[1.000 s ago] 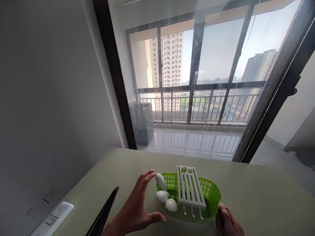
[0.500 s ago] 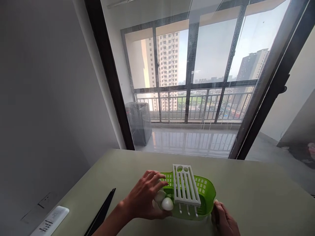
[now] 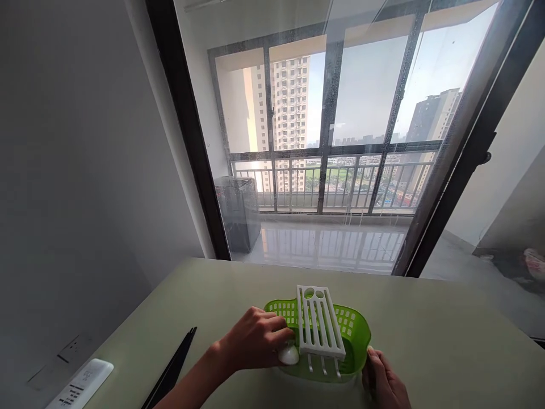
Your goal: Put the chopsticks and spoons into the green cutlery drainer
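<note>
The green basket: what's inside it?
One white egg-shaped object shows at the left end of the green basket. The left hand covers the space beside it, and the white slotted rack hides part of the middle; anything there can't be seen.

Glossy white egg; smooth green plastic basket.
</note>
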`<state>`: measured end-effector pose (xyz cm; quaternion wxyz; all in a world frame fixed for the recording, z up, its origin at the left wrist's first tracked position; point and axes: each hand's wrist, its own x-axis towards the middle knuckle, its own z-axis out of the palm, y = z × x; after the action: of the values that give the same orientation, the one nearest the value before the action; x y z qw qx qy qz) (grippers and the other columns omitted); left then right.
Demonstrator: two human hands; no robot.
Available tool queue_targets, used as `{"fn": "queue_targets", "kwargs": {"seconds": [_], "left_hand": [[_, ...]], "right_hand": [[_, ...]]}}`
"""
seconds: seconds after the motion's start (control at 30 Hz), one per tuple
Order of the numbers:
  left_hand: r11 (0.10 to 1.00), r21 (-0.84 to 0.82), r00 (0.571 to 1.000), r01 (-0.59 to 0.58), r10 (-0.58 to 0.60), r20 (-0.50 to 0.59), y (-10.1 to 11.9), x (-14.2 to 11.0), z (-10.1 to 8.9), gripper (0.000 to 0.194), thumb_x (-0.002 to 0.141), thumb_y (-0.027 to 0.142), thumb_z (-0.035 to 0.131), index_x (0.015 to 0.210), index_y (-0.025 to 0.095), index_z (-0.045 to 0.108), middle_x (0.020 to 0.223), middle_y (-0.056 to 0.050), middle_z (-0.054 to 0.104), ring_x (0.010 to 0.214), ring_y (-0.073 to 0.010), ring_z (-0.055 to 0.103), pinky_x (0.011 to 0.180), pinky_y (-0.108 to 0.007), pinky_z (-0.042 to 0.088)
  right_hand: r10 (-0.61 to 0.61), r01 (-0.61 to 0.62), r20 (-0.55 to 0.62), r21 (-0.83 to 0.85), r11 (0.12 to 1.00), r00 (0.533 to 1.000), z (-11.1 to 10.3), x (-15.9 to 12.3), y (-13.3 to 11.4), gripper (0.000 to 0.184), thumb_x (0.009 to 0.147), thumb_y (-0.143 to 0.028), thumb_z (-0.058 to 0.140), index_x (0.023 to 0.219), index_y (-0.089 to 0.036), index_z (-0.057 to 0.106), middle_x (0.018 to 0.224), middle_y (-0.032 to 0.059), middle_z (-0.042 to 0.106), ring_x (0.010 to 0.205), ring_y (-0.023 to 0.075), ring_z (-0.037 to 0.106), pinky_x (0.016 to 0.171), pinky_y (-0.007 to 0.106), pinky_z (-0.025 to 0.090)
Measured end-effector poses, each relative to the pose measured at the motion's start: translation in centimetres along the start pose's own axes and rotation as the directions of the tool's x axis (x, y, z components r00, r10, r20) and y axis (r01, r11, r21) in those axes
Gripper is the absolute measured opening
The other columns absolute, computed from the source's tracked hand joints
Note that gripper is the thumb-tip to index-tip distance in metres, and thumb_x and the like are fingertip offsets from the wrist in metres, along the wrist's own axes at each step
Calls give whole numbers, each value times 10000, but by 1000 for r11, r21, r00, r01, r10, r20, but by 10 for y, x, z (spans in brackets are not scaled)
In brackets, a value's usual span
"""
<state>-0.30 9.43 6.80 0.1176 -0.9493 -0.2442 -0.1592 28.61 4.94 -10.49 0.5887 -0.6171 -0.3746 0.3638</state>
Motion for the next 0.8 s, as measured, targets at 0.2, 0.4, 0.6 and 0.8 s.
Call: {"fn": "queue_targets", "kwargs": {"seconds": [0.2,0.4,0.6,0.8], "left_hand": [[995,43,991,-92,95,-98,3,1,1,214,1019,251,515,830,206,605,694,-3,626,560,-126,575,493,-265,357],[995,1,973,-101,99,-207,4,-5,-21,223,1060,304,462,920,204,605,808,-31,689,577,-131,580,507,-287,412],[994,-103,953,-39,7,-301,2,-12,-49,195,1032,382,565,1038,212,660,872,-23,752,655,-123,665,584,-250,468],[851,-392,694,350,-517,-502,-6,-32,-71,210,958,332,657,792,223,727,769,15,745,597,-107,676,546,-195,502]], "right_hand": [[68,-66,44,-48,997,997,-5,0,-7,556,762,-787,541,697,-241,624,574,-12,554,661,207,577,607,260,480],[63,-62,21,-61,996,998,-4,-2,-8,561,759,-796,538,668,-245,597,575,-19,553,639,197,563,584,250,463],[101,-98,98,-42,994,990,-5,0,2,606,752,-834,520,700,-235,595,606,-21,551,649,190,555,590,247,460],[81,-77,82,-54,996,993,-6,-1,-3,607,747,-836,527,672,-237,590,560,-29,518,585,177,507,549,253,434]]}}
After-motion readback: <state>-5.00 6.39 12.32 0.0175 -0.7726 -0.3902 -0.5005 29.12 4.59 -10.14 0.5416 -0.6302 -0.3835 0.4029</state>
